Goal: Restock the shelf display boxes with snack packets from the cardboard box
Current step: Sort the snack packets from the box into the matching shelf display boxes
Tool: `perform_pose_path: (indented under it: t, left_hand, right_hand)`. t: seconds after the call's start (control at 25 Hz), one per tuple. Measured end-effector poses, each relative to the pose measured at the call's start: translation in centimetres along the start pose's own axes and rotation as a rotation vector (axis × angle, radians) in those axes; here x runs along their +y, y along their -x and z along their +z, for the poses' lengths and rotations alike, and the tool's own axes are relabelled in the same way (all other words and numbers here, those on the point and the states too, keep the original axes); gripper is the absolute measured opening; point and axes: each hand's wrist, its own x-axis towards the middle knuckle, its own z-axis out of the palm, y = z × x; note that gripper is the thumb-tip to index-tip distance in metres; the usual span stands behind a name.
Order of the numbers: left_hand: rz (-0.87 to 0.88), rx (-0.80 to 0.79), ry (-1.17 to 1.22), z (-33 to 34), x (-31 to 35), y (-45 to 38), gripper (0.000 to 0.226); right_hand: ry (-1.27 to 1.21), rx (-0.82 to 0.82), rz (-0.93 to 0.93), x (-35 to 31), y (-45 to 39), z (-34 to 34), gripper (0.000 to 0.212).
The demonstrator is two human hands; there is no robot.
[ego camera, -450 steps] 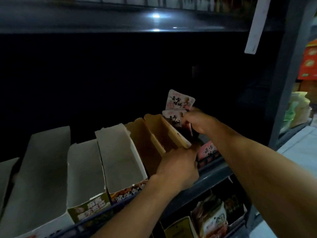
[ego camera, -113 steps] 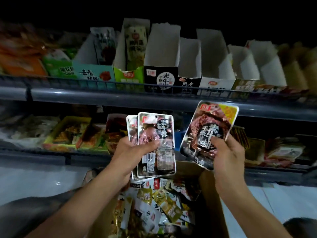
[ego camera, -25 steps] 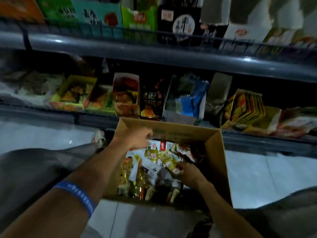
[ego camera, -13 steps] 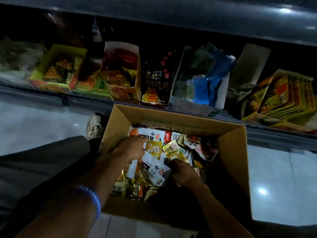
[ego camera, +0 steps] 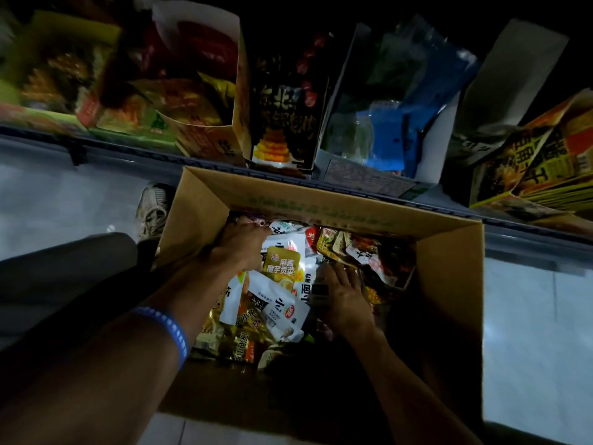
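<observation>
The open cardboard box [ego camera: 449, 284] sits on the floor below me, full of mixed snack packets. A gold packet [ego camera: 282, 266] and a white packet [ego camera: 282, 308] lie on top in the middle. My left hand [ego camera: 242, 248] is at the box's far left side, its fingers curled down into the pile; what they hold, if anything, is hidden. My right hand [ego camera: 345, 298] lies flat on the packets right of centre, fingers stretched forward over red and yellow packets [ego camera: 362, 248]. Shelf display boxes [ego camera: 282, 101] stand just beyond the box.
The low shelf holds a black display box, a brown-walled box [ego camera: 208, 136] with red and yellow packets, a box of blue bags [ego camera: 388, 133] and yellow packets [ego camera: 545, 162] at the right. A shoe [ego camera: 152, 210] stands left of the box on pale floor tiles [ego camera: 529, 316].
The view has tipped further down and closer to the box. My left hand has pushed toward the far left corner, and my right hand has slid forward and flattened on the packets.
</observation>
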Motion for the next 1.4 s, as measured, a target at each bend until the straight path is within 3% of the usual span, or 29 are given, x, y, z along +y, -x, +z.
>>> perform_pose_path:
  t: [0.12,0.32,0.4,0.48,0.6,0.68,0.8,0.92,1.04,1.12,1.2,1.24,1.32,1.4]
  left_hand:
    - [0.067,0.043,-0.037,0.3,0.8,0.6,0.082]
    - [0.181,0.045,0.135,0.2,1.5,2.6,0.072]
    - [0.143,0.117,0.263,-0.2,1.6,3.9,0.063]
    - [0.102,0.179,0.456,-1.4,1.4,5.1,0.048]
    - [0.075,0.264,0.819,-5.3,1.3,7.2,0.034]
    - [0.069,0.298,0.957,-8.6,1.8,9.0,0.028]
    - [0.034,0.212,1.064,-12.4,1.9,12.4,0.027]
    - [-0.057,0.252,1.022,-13.6,-0.2,16.2,0.023]
    - [-0.224,0.380,1.289,-12.0,-1.1,18.7,0.017]
    - [-0.188,0.315,1.587,-11.0,0.0,19.4,0.018]
    - [-0.057,0.142,1.847,-10.8,1.7,19.4,0.035]
    - [-0.018,0.122,1.844,-10.9,2.4,19.5,0.035]
    - [-0.072,0.265,1.627,-10.9,2.7,18.9,0.018]
    - [-0.230,0.448,1.517,-10.1,1.3,17.7,0.025]
  right_hand:
    - [0.063,-0.051,0.024,0.2,-0.7,-0.3,0.093]
    - [0.071,0.041,-0.042,1.0,0.2,-1.0,0.044]
    - [-0.094,0.064,-0.049,1.2,1.1,-1.5,0.027]
    - [-0.465,0.077,0.027,1.0,1.8,-3.1,0.017]
    - [-0.951,0.206,0.124,0.5,2.9,-8.1,0.013]
    - [-1.107,0.156,0.108,0.0,4.3,-12.2,0.008]
    - [-1.071,0.084,0.030,-0.6,6.5,-17.2,0.016]
    - [-0.979,0.092,0.027,-0.7,8.2,-20.0,0.022]
    - [-1.322,0.037,-0.057,-2.2,10.2,-20.9,0.033]
    - [-1.537,0.029,-0.102,-5.1,10.8,-19.7,0.045]
    - [-1.448,0.084,-0.109,-8.8,10.6,-17.7,0.039]
    - [-1.335,0.139,-0.132,-10.4,10.2,-16.7,0.032]
    - [-1.088,0.268,-0.210,-11.7,8.6,-14.2,0.018]
    - [-0.914,0.313,-0.186,-10.6,6.0,-11.1,0.014]
